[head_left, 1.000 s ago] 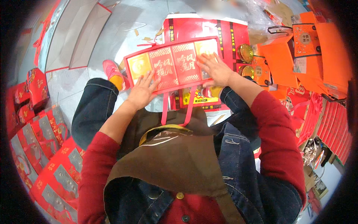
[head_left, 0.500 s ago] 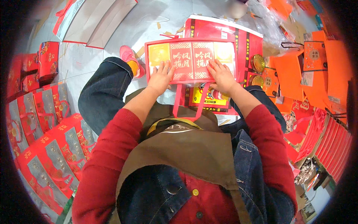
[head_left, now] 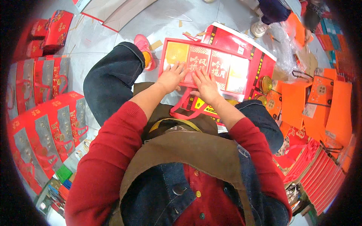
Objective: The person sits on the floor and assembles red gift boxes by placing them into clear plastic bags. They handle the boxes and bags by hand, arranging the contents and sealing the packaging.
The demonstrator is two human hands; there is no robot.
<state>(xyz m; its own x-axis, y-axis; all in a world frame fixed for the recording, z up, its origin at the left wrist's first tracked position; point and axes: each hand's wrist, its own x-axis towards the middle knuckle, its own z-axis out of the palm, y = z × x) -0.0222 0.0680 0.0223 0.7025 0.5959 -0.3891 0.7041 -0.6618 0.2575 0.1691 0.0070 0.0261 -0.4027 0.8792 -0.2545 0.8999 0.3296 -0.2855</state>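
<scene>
A flat red gift box (head_left: 234, 75) with a shiny clear top lies in front of me, turned a little. Through the top show a yellow panel on the left, patterned red panels in the middle and a pale glaring panel on the right. My left hand (head_left: 172, 77) rests on its lower left part, fingers stretched out. Across the middle panels lies my right hand (head_left: 205, 87), its fingers spread and flat. Pink ribbon handles (head_left: 185, 103) hang toward my lap from the near edge. Beneath and behind is a larger red bag (head_left: 233, 40) with black bands.
Red and grey gift bags (head_left: 43, 130) stand in rows at left, near small red boxes (head_left: 58, 30). Orange bags (head_left: 296, 103) and stacked red bags (head_left: 320, 180) crowd the right. Round gold tins (head_left: 265, 84) sit beside my knee. Another person's shoe (head_left: 259, 28) is at the far right.
My right hand has slid left over the box, closer to my left hand. The box now appears tilted, its right side nearer me. The view has shifted, and another person's leg has appeared.
</scene>
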